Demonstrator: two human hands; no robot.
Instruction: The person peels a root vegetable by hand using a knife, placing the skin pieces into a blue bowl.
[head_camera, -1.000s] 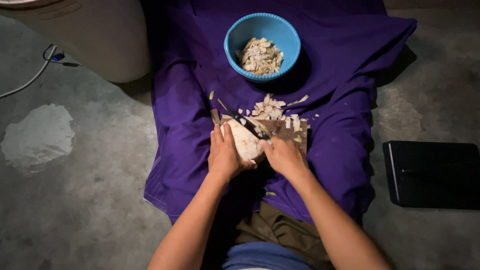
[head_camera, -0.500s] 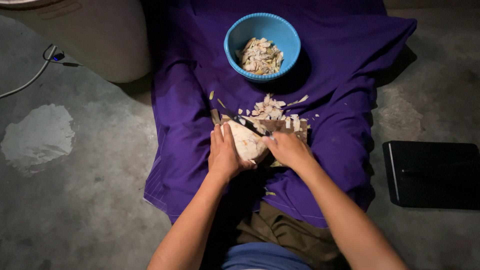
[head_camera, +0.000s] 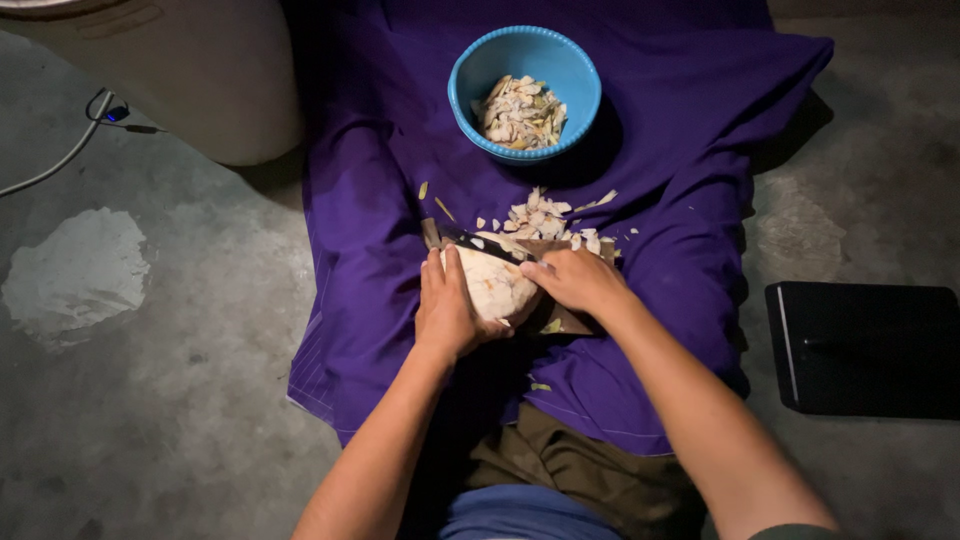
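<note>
Head view: both bare forearms reach forward from the bottom edge and meet over a purple cloth (head_camera: 380, 250) spread on the grey concrete floor (head_camera: 180, 400). The left hand (head_camera: 452, 310) lies palm down, fingers straight and together, its grip pressed on the near left side of a pale, rounded, cream-coloured chunk of vegetable (head_camera: 497, 285). The right hand (head_camera: 575, 280) is curled, knuckles up, its grip clamped on the handle of a dark-bladed knife (head_camera: 470, 240), whose blade runs left across the far edge of the chunk. The chunk sits on a brown wooden cutting board (head_camera: 570, 320), between the two hands; its top is smooth and lightly streaked. Pale shavings (head_camera: 545, 215) lie scattered just beyond the board. Further off stands a round blue plastic bowl (head_camera: 560, 75) holding more shavings.
</note>
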